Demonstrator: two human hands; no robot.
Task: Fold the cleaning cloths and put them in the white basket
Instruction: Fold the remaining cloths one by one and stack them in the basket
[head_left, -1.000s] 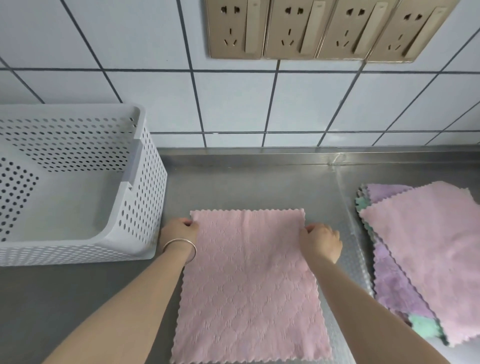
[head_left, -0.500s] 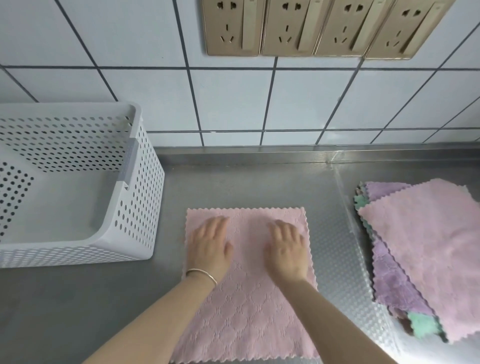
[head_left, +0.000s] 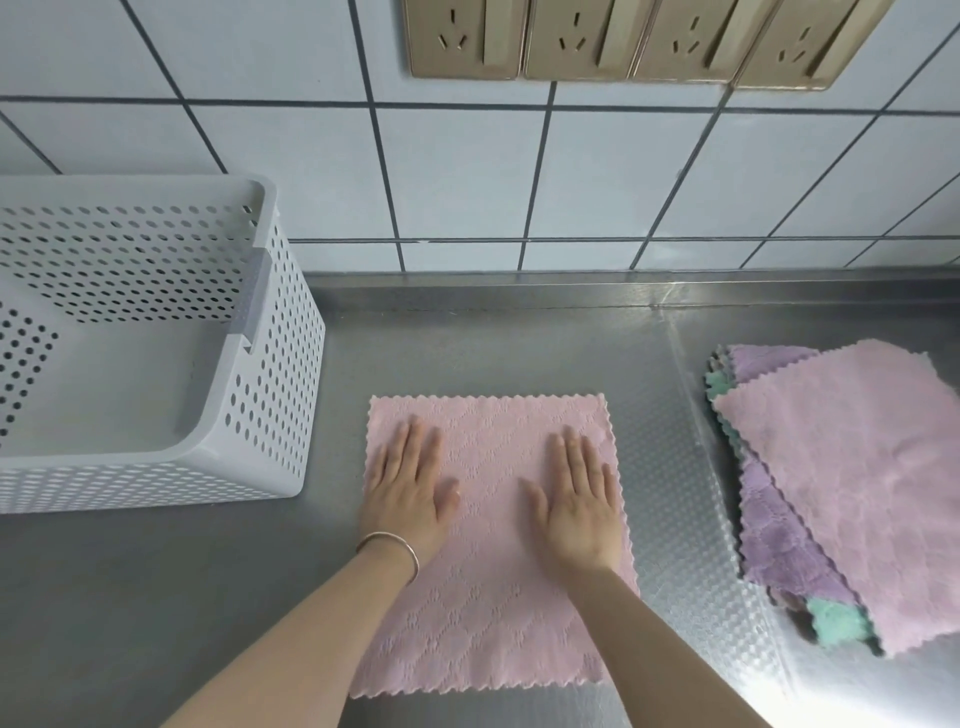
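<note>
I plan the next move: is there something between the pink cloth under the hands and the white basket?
Nothing visible. Bare steel counter lies between the pink cloth and the white basket at its left. Both the left hand and the right hand lie flat on the cloth.

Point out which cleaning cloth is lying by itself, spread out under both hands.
It is the pale pink waffle-textured cloth at the counter's centre, with the left hand and right hand flat on it. The other cloths sit in an overlapping pile to its right.

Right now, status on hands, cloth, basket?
Both hands, left and right, flat on pink cloth, unfolded. White basket holds nothing. Cloth stack waits right. Nothing in the way.
</note>
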